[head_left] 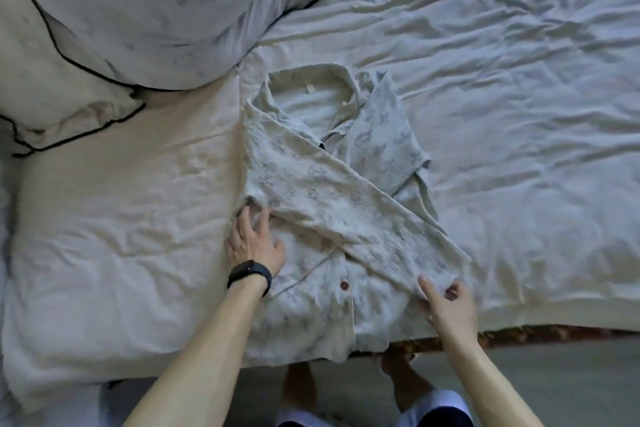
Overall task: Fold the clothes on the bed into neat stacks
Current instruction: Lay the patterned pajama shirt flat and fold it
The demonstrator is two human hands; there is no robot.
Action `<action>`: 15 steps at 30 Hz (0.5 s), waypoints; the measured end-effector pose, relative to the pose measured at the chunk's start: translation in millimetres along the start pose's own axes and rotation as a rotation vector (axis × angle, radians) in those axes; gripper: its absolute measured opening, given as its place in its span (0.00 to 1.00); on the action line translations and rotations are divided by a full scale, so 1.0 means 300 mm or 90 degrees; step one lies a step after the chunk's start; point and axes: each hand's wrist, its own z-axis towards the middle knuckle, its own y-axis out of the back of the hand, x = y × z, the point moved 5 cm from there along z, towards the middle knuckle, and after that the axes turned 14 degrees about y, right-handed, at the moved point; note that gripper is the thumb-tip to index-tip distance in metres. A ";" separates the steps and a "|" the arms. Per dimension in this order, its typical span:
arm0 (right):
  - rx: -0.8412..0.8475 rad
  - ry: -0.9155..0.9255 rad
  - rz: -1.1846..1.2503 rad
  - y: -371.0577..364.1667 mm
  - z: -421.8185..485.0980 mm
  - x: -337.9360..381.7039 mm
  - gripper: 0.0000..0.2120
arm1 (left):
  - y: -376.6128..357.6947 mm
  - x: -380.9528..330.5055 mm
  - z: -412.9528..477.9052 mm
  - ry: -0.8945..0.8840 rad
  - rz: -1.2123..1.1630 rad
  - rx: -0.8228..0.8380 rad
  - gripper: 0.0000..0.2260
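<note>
shirt (332,184): thin cloth, matt, raised flower-pattern texture, slightly rough. button (344,285): reddish-brown, smooth, faint gloss, looks plastic. sheet (502,97): soft matt cloth, heavily creased. pillow (138,10): smooth matt cloth, dark piping. wristband (249,273): black, matt, rubbery plastic.

Shirt (325,184) cream with a faint grey flower-like print all over, plain white inside the collar — one reddish-brown button (344,285) on the front. Sheet (519,80) plain white, reading warm cream on the left side and cooler blue-grey on the right; pillow (156,3) white with faint grey blotches, edged in thin black piping (88,69). Wristband (249,272) black, floor (571,374) flat grey, strip (519,331) under the bed edge dark brown with an orange-tan pattern — motif too blurred to tell.
</note>
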 end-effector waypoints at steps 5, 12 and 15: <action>0.022 -0.022 0.010 0.031 0.013 -0.053 0.08 | -0.035 0.016 0.031 0.031 0.029 0.055 0.30; 0.019 -0.018 -0.146 0.097 0.000 -0.023 0.11 | 0.071 -0.022 0.008 0.060 -0.057 -0.062 0.23; 0.025 0.087 -0.174 0.068 0.009 0.105 0.10 | 0.108 -0.009 0.058 0.054 -0.065 -0.114 0.24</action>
